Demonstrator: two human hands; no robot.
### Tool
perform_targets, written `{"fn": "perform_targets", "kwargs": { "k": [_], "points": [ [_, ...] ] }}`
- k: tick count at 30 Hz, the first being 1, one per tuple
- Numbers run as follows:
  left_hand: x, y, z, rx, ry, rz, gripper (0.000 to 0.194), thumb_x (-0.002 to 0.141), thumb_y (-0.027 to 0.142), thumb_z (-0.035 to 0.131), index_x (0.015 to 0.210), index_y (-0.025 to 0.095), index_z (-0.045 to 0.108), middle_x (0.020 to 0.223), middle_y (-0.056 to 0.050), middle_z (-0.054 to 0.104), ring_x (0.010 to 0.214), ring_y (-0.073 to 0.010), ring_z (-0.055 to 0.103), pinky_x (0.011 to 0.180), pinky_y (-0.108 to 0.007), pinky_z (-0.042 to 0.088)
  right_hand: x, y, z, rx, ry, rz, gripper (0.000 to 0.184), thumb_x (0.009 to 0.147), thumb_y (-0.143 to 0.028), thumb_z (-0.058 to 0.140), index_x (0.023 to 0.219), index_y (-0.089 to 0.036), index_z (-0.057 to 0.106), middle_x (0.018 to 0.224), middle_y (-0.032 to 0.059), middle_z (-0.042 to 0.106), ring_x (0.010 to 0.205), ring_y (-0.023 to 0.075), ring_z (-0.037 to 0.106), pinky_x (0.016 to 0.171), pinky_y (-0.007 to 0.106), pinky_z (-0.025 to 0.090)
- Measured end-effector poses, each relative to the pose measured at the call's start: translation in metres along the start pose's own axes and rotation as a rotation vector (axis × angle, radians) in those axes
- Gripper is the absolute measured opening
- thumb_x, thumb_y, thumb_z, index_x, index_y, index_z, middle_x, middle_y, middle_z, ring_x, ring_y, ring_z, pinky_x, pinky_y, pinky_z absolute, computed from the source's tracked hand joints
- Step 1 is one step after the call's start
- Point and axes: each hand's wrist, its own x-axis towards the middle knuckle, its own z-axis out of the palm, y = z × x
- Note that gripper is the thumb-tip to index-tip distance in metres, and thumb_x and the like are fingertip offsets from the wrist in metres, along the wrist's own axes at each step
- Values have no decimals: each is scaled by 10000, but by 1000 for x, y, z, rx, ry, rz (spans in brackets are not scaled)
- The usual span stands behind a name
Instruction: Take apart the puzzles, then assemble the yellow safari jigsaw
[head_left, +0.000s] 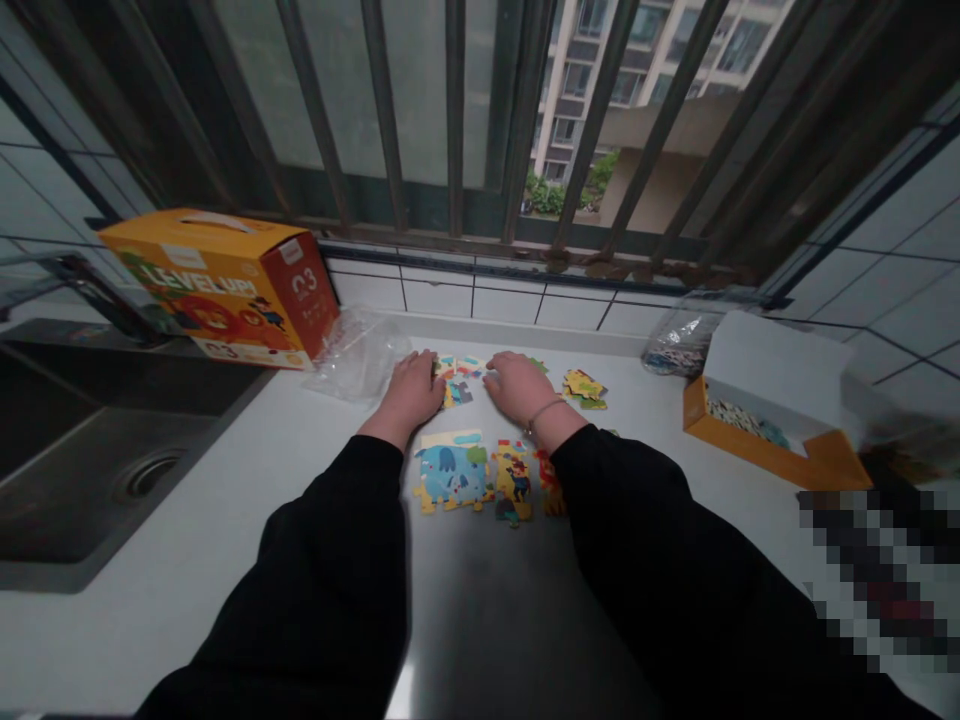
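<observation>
On the white counter (330, 520), my left hand (415, 392) lies at the left edge of a small group of jigsaw puzzle pieces (459, 392), its thumb and fingers apart and touching them. My right hand (520, 388), with a bracelet at the wrist, rests just right of that group. Its fingers are loosely bent and apart, with nothing visible in them. Nearer to me lies a joined puzzle section with blue elephants (453, 474). Beside it is a section with a small dark-clothed figure (513, 478). A red and yellow section (551, 485) is partly hidden by my right sleeve.
Stacked loose pieces (584, 386) lie right of my right hand. An orange puzzle box (217, 285) and a clear plastic bag (361, 352) stand back left, by the sink (90, 575). At right are an opened orange-and-white box (750, 440) and a bag of pieces (679, 340).
</observation>
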Motion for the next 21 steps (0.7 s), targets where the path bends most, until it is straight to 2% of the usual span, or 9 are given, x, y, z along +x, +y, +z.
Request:
{"fn": "perform_targets", "kwargs": {
  "k": [3,5,8,11,16,21],
  "points": [
    [-1,-2,2,-5,0,-2,524,1029,291,591,1525,124,624,1537,-225,694,1484,-391,600,1305,-576,411,30,-5,16,14,-52,24,340,1088,-339,683,1392,-192,721,1483,162,729,1352,307,666,1152,430,517],
    [-1,-3,2,-20,1,-7,501,1021,294,621,1495,137,647,1504,-220,714,1423,-392,639,1268,-571,444,41,-3,24,17,-88,28,374,1062,-355,740,1399,-194,715,1447,164,747,1325,305,684,1132,430,523],
    [0,-5,1,-50,4,-19,482,999,294,671,1459,152,670,1467,-211,730,1370,-392,663,1232,-564,472,46,1,27,15,-111,35,339,1052,-340,765,1348,-178,733,1369,167,774,1282,299,701,1111,422,523],
    [0,-5,-1,-50,0,-16,467,989,299,693,1431,150,682,1481,-219,713,1393,-398,645,1234,-569,471,43,4,22,11,-113,36,329,1039,-334,785,1326,-180,736,1334,159,778,1252,288,707,1098,403,519],
    [-2,-4,0,-37,-11,-38,465,1032,323,662,1474,179,647,1525,-205,698,1451,-393,609,1262,-589,441,22,11,1,40,-47,41,452,1012,-370,808,1396,-165,688,1311,171,773,1198,302,719,1049,402,537],
    [-1,-4,-5,-95,27,-8,538,969,299,746,1475,156,632,1459,-202,719,1388,-385,639,1253,-556,456,-39,28,-25,186,121,30,333,970,-346,820,1248,-188,728,1234,139,786,1092,285,739,1014,425,580]
  ]
}}
